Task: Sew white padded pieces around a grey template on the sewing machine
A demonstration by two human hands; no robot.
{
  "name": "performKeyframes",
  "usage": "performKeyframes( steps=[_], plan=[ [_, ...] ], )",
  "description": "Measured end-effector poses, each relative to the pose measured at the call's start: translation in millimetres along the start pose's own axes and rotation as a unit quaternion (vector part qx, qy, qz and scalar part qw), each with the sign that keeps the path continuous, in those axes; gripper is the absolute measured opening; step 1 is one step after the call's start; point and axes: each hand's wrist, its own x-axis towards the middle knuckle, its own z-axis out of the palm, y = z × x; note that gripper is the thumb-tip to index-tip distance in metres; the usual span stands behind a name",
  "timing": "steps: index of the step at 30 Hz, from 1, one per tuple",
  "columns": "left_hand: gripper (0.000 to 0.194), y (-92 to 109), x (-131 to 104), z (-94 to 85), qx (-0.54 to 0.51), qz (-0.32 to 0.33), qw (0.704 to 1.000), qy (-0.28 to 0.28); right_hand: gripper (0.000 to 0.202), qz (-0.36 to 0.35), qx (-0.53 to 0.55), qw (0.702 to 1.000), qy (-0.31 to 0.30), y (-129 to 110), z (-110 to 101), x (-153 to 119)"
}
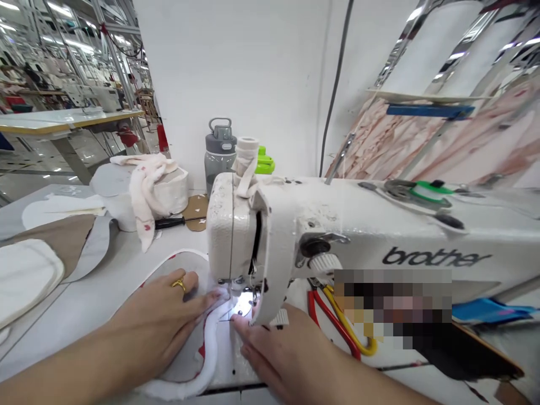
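Two bare hands work close to the needle. The left hand (pixel 169 315), a gold ring (pixel 178 285) on one finger, reaches its leading fingertips onto the white edging (pixel 210 343) beside the presser foot, its other fingers bent; whether the thumb pinches from below, I cannot tell. The right hand (pixel 291 343) extends its index finger toward the lit needle plate (pixel 243 306), its remaining fingers partly hidden.

The edging borders a grey panel (pixel 181 360) that lies under the left hand, between the machine head and the tabletop's (pixel 84 306) near edge. Both look light and soft; the padded edging would probably squash and curl easily, so the surest hold seems to be flat along the border, clear of the needle.

Around them stands the sewing machine (pixel 358 208). Right of its head lie red handles (pixel 337 327) and a yellow handle (pixel 373 344). Cut white pieces (pixel 25 275) overlap near the tabletop's left edge; a screwdriver (pixel 171 222) and a grey bottle (pixel 220 152) stand toward its far edge. Beyond are a white wall (pixel 236 62) and another worktable (pixel 67 119).
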Motion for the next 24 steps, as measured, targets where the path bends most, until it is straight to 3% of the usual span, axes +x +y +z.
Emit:
performKeyframes(
  steps=[7,15,20,24],
  plan=[
    [0.038,21,-3,0.1,0.018,0.011,0.998,-0.062,0.041,0.021,0.024,0.999,-0.031,0,-5,0],
    [0.044,36,-4,6.6,0.043,-0.003,0.999,0.004,0.030,0.017,0.015,0.998,-0.058,-4,-12,5],
    [0.042,31,-4,-3.2,0.030,0.028,0.998,-0.050,0.032,0.011,0.059,0.996,-0.070,-2,-16,5],
    [0.043,25,-4,-9.8,0.048,0.018,0.998,-0.048,0.030,-0.053,0.089,0.994,-0.046,1,-13,-1]
  ],
)
